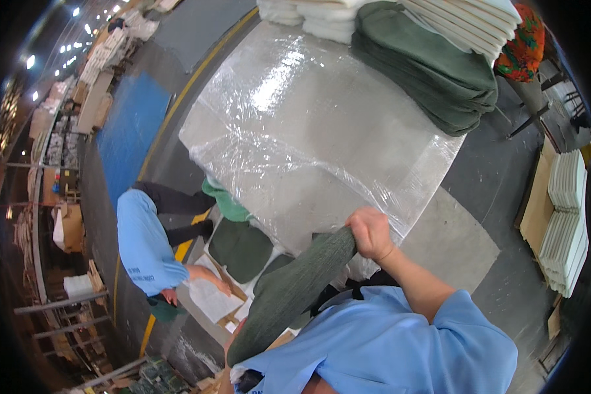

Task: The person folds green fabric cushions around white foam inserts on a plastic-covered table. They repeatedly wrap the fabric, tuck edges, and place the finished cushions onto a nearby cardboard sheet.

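Observation:
A long dark green fabric cushion (292,289) is stretched at a slant in front of my body. My right hand (371,234) is closed in a fist around its upper right end, just above the near edge of the plastic-covered table (289,138). At the cushion's lower left end is my left hand (234,333), mostly hidden behind the fabric; only a bit of it shows, against the cushion's edge. Beyond the cushion, a flat dark green piece (241,249) lies near an open carton (233,322).
Dark green cushions (427,72) are stacked at the table's far right, beside white foam slabs (466,26). A co-worker in a blue shirt (144,243) bends at the left, a hand over white sheet material (210,295). More white slabs (565,217) stand at right.

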Tool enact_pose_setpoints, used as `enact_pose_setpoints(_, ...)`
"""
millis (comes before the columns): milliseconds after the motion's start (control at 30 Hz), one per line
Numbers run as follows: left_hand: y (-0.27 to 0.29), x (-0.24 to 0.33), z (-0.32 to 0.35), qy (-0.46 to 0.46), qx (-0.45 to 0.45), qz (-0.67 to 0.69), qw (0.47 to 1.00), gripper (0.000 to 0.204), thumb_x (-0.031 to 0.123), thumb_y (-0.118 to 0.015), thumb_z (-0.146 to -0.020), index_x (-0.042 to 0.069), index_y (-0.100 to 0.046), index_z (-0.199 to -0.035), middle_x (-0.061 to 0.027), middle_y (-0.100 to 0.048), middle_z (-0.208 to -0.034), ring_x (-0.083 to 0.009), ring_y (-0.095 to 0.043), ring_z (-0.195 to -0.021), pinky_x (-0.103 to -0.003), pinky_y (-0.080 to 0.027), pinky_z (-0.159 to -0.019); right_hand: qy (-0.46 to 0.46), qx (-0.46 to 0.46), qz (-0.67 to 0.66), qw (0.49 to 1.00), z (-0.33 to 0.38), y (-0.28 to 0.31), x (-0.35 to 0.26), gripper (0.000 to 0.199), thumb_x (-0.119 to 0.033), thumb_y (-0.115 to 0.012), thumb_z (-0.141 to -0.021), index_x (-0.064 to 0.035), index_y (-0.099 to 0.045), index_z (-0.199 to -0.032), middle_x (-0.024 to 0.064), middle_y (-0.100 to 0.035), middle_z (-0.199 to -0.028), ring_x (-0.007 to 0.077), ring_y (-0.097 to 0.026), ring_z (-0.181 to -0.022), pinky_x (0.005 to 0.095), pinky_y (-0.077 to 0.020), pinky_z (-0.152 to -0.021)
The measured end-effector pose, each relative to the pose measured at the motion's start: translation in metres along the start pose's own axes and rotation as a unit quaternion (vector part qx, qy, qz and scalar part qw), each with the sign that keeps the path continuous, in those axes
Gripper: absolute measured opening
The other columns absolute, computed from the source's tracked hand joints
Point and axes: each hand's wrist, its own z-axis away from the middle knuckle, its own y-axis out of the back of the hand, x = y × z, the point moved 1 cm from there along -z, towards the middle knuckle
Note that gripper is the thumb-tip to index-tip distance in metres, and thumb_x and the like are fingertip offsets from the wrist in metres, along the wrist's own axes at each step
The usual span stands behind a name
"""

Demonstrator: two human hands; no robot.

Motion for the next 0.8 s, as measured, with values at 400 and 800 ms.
enact_pose_setpoints(400,-0.021,-0.029,-0.009,0.031,-0.018,0.041,0.999,0.087,0.036,-0.085,-0.091,-0.003,-0.043,-0.157,-0.0152,-0.057,-0.153,-0.0267,-0.056,-0.139,-0.042,-0.042,-0.118,-0.326,0.028,-0.277,0.903,0.037,-0.075,0.058,0.08,-0.059,-0.033,-0.112,0.006,-0.074,-0.088,0.0134,-0.075,-0.085,0.0225,-0.068,-0.084,0.0374,-0.0517,-0.083)
enact_pose_setpoints(800,-0.069,0.049,-0.113,-0.164,0.082,0.271,0.945,0.061,0.031,-0.057,-0.111,0.016,-0.035,-0.166,-0.0097,-0.054,-0.154,-0.026,-0.062,-0.129,-0.046,-0.062,-0.087,-0.292,-0.237,-0.1,0.921,-0.073,0.042,0.021,0.053,-0.046,-0.048,-0.11,-0.0135,-0.055,-0.15,0.0137,-0.07,-0.131,0.0298,-0.07,-0.115,0.045,-0.0589,-0.083)
